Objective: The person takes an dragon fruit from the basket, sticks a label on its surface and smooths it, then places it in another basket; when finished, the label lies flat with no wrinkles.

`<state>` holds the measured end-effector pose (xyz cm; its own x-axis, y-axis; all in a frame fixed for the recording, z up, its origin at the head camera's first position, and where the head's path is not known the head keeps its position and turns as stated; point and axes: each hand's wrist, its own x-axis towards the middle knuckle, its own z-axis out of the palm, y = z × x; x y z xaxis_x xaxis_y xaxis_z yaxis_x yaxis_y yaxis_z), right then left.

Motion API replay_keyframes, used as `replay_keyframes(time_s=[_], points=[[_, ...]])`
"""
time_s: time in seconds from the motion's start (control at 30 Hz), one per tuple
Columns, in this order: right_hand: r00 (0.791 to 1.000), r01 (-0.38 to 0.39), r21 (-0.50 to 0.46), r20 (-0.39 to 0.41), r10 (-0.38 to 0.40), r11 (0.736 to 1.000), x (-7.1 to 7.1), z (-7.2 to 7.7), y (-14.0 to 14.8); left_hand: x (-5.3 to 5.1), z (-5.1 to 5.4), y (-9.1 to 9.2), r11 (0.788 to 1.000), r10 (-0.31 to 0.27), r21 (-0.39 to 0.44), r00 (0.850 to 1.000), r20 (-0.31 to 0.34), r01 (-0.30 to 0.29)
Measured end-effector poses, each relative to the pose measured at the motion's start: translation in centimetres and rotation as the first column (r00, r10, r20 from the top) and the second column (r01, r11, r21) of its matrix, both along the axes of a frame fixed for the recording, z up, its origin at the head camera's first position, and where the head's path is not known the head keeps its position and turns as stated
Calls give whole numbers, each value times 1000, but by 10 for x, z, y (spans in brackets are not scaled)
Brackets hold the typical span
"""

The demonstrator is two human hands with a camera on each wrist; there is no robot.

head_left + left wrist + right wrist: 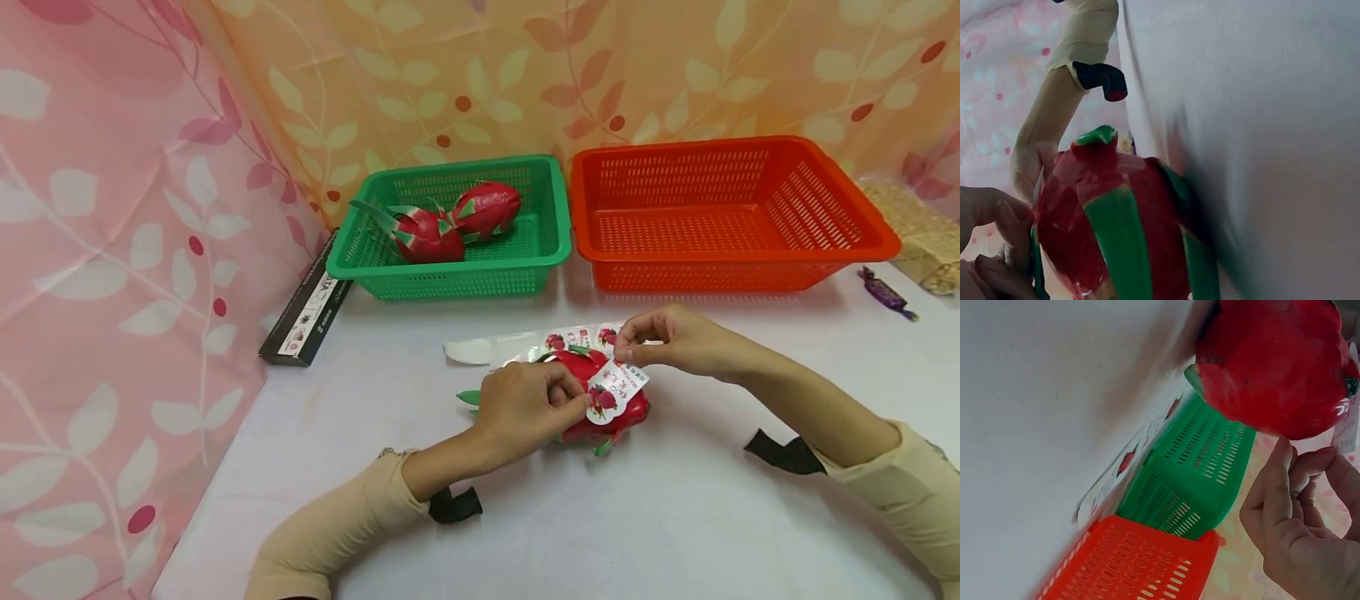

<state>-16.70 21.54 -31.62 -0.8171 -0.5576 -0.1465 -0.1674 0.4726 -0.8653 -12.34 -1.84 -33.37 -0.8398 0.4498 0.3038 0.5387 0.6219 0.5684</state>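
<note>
A red dragon fruit (636, 410) with green scales lies on the white table in front of me. Over it is a white sticker (617, 388) printed with a dragon fruit. My left hand (525, 404) pinches the sticker's lower left edge between thumb and finger, and its fingers cover part of the fruit. The thumb and forefinger of my right hand (675, 342) hold the upper corner. In the right wrist view the sticker (1347, 428) stands at the fruit's side, beside the right fingertips. A strip of similar stickers (517, 343) lies just behind the fruit.
A green basket (457, 282) with two dragon fruits (487, 210) stands at the back left. Beside it is a red basket (705, 275). A black box (303, 321) lies at left, a purple-wrapped candy (887, 293) and a clear bag (926, 242) at right.
</note>
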Motion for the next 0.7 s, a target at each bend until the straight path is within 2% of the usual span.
replay_keyframes(time_s=[0.3, 0.43, 0.57, 0.63, 0.7], points=[[1000, -12, -21, -10, 12, 1000, -2, -10, -2, -3, 4, 2, 996, -15, -89, 999, -34, 12], [1000, -9, -41, -22, 9, 999, -2, -11, -1, -4, 4, 1, 996, -21, -82, 999, -43, 17], [1000, -1, -130, -24, -3, 992, -3, -12, 3, -4, 3, -1, 998, -45, -43, 997, -64, 42], [999, -44, -180, -37, 38, 983, -3, -12, 5, -4, 3, -1, 997, -72, -32, 993, -94, 70], [990, -132, -185, -78, 119, 974, -3, -13, 5, -4, 2, 0, 994, -104, -36, 986, -131, 100]])
